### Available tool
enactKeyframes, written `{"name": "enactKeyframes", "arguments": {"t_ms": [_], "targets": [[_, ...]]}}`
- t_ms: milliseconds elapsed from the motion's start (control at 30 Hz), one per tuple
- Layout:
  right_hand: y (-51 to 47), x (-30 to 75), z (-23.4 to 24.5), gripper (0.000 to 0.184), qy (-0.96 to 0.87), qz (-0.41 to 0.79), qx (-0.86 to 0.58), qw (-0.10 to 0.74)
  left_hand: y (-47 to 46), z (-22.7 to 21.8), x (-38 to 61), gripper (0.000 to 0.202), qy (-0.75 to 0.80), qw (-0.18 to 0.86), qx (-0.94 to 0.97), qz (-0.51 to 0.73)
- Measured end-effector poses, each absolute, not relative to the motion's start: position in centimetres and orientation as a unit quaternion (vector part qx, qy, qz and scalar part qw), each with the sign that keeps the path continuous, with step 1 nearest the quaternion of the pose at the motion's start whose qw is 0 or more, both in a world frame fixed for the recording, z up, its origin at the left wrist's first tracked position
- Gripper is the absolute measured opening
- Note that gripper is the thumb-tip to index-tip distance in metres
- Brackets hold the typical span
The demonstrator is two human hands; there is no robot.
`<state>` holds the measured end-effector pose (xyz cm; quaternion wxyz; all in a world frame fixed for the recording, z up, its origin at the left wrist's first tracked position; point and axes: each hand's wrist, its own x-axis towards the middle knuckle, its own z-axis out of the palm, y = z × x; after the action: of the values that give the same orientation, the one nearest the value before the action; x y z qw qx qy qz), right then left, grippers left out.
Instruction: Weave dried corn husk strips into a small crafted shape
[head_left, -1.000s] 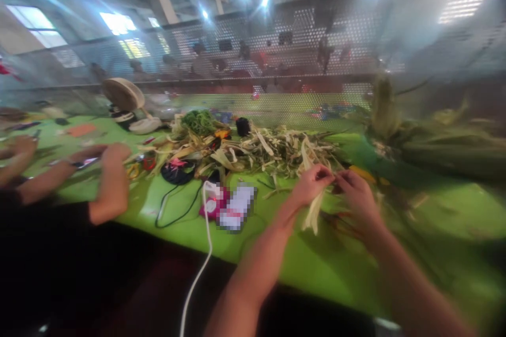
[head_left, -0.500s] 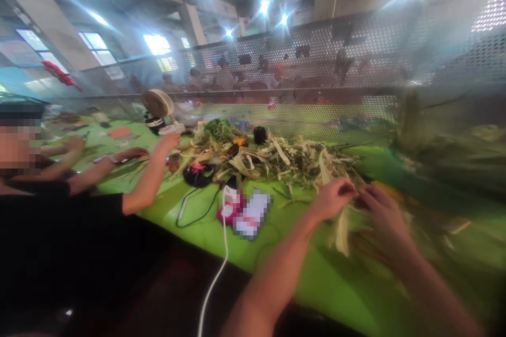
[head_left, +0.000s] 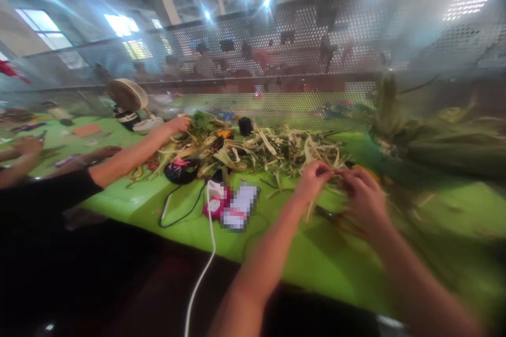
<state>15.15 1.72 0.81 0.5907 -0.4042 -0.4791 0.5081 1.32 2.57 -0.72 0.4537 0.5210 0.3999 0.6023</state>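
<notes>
Both my hands meet over the green table, just in front of a heap of dry corn husks. My left hand is closed, pinching a pale husk strip that hangs down from its fingers. My right hand is curled with its fingertips against the same husk material; motion blur smears the fingers. A person on my left stretches an arm across the table, the hand touching the left end of the husk heap.
A pink device with a white cable and a black cord lie left of my hands. A small fan, a black pouch and a black cup sit further back. A perforated screen runs behind. Green leaves pile at right.
The view has swung about and returned. My hands stay together on the husk strip. The person on my left has reached an arm out to the husk heap.
</notes>
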Motion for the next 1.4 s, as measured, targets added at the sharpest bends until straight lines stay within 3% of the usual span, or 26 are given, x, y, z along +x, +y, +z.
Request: {"name": "enactKeyframes", "arguments": {"t_ms": [167,467,767,1033,1200,1400], "targets": [[2.5,15.0,-0.3,0.022,-0.445,0.599,-0.341,0.572,2.6,-0.8,1.6,0.019,0.411,0.490,0.460,0.616],[3.2,15.1,-1.0,0.034,-0.403,0.649,-0.343,0.547,3.0,-1.5,2.1,0.025,0.408,0.489,0.444,0.630],[3.3,15.3,-0.8,0.032,-0.449,0.569,-0.386,0.570,2.9,-1.6,2.5,0.029,0.386,0.527,0.408,0.637],[3.3,15.4,-0.8,0.024,-0.468,0.573,-0.361,0.568,2.6,-1.3,2.6,0.039,0.400,0.603,0.340,0.601],[3.1,15.2,-0.8,0.024,-0.471,0.570,-0.368,0.564,2.3,-0.9,2.5,0.050,0.404,0.595,0.331,0.611],[2.9,15.3,-0.5,0.026,-0.470,0.562,-0.382,0.564,2.3,-1.1,2.6,0.038,0.436,0.547,0.376,0.608]]}}
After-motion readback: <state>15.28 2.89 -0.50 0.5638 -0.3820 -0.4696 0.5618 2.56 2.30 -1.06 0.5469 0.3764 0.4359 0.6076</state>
